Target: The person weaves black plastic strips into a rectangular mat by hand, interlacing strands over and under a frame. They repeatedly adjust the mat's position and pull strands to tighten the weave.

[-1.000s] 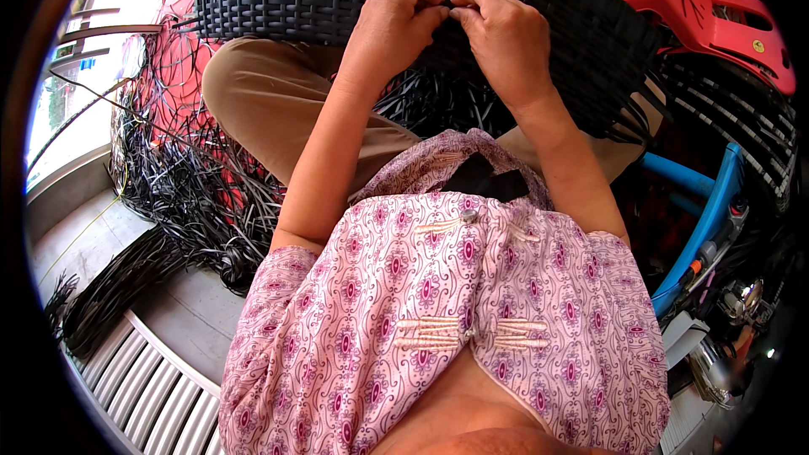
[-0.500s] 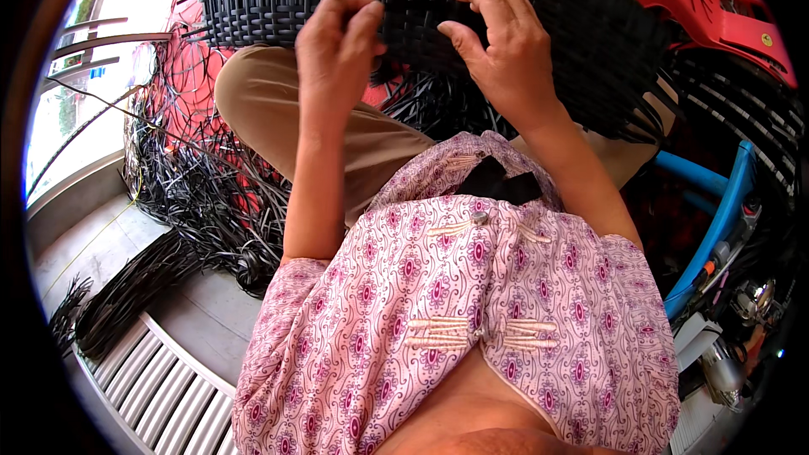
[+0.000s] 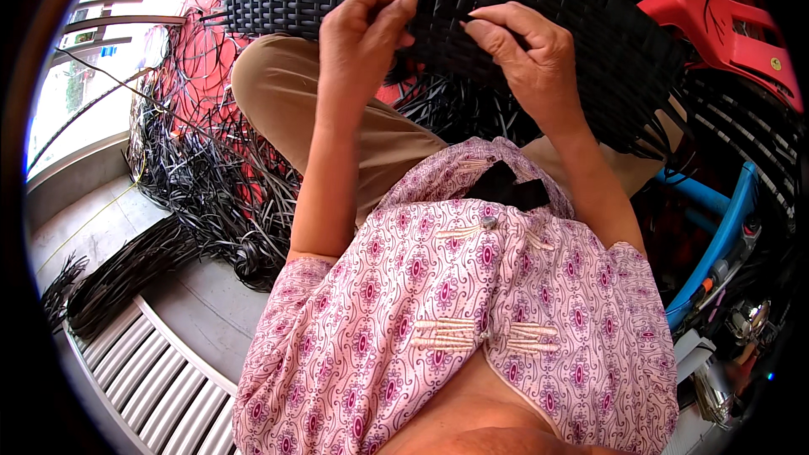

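Up on the person's lap lay the black woven panel (image 3: 522, 0); the left hand (image 3: 358, 38) hovered over it with fingers curled narrow, while the right hand (image 3: 527, 55) pinched a black strand (image 3: 462, 18) at its weave.

Bright daylight enters from upper left, where the window area (image 3: 80, 67) is blown out. Soft shadows fall under both forearms. Focus is sharp at centre. Strong fisheye bending and a black vignette at the rim; the right side is darker.
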Available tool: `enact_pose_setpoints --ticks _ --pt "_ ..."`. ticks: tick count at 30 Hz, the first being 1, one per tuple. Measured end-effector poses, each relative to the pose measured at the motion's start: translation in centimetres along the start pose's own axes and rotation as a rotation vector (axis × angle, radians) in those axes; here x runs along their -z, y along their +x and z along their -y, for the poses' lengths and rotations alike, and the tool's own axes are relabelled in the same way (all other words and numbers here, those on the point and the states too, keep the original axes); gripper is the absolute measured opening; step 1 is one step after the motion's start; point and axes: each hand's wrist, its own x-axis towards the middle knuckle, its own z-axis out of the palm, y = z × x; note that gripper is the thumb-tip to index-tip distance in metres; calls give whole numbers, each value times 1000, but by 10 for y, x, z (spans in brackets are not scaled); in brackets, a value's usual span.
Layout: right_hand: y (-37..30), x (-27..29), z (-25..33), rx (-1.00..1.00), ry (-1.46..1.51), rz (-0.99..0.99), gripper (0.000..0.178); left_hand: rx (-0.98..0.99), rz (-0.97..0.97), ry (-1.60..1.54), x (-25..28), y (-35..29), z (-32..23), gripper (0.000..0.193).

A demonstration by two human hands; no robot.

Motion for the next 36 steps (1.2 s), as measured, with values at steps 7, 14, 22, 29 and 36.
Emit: enact_pose_setpoints --ticks 7,14,22,29,36 --pt "-6 -1 -10 -303 43 -127 14 -381 -104 730 -37 16 34 24" --pt "1 -7 -13 -129 -206 -113 14 -368 -72 649 -38 18 35 22" --pt "4 -22 -18 -29 -522 -5 13 -217 1 413 -32 18 37 20" --pt "7 -26 -17 1 -648 18 12 -296 5 441 -30 21 48 18" --pt "6 -26 -17 11 -636 18 11 -296 -17 388 -33 18 43 13"
